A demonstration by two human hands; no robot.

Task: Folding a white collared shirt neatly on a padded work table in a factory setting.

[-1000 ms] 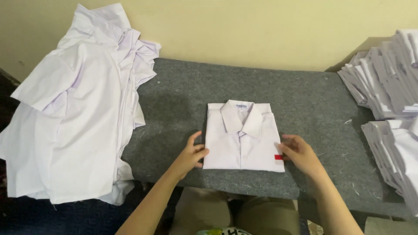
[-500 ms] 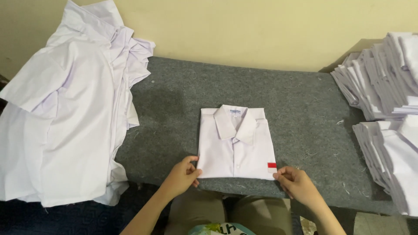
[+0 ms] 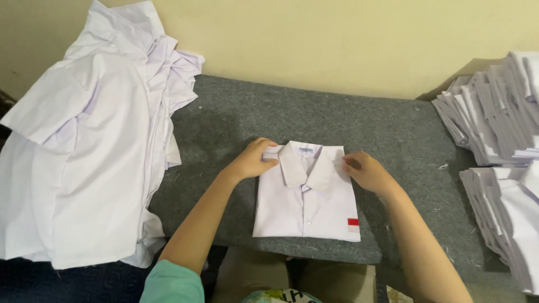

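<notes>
A folded white collared shirt [image 3: 306, 205] with a small red tag at its lower right corner lies on the grey felt table [image 3: 337, 120], near the front edge. My left hand [image 3: 254, 160] rests with curled fingers on the shirt's upper left corner beside the collar. On the upper right corner sits my right hand [image 3: 366, 171], fingers pressing the shoulder fold. Both hands touch the cloth at the top of the shirt; neither lifts it.
A heap of unfolded white shirts [image 3: 90, 146] covers the table's left end and hangs over its edge. Stacks of folded white shirts [image 3: 499, 120] stand at the right, with another stack [image 3: 511, 224] closer to me. A pale wall runs behind.
My hands moved from the shirt's bottom corners up to its top corners by the collar. The view shifted slightly; the shirt stays in place.
</notes>
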